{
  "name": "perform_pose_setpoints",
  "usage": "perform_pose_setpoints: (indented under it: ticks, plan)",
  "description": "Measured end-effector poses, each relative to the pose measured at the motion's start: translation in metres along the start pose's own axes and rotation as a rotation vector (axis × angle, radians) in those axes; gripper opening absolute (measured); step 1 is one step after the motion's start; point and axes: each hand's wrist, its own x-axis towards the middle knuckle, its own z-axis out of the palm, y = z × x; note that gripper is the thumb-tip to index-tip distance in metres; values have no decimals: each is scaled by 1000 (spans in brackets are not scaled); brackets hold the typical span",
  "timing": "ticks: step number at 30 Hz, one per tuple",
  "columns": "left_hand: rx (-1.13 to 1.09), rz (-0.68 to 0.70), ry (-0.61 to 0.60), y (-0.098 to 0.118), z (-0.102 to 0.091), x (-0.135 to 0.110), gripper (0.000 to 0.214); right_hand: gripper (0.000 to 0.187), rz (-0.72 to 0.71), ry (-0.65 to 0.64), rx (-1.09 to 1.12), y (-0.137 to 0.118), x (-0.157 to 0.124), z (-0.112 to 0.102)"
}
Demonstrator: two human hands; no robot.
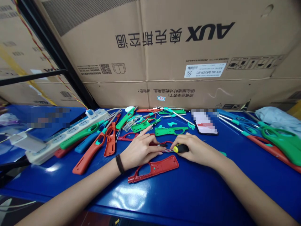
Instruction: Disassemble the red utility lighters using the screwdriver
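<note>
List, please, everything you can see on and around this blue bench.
cardboard carton: one, tan, behind the bench
bench: one, blue, under everything
power strip: one, white, bench's left
phone: one, black, back of bench
red lighter casing half: one, red, below the hands
long lighter bodies: several, orange, green, blue, both ends of bench
screwdriver: one, yellow and black, in the right hand
wristband: one, black, left wrist
left hand: one, bare, at centre
right hand: one, holding the screwdriver

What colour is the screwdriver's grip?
The grip is yellow and black; the head view shows it best.
</note>
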Motion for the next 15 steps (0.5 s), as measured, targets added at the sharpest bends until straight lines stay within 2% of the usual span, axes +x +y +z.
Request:
perform_pose_setpoints:
  ticks: [8,15]
  plan:
    - [-29,-14,-17,-1,2,-1,24,12,7,-5,4,3,1,1]
    - [-42,-19,-6,0,2,-1,26,14,35,-5,-16,0,-1,0]
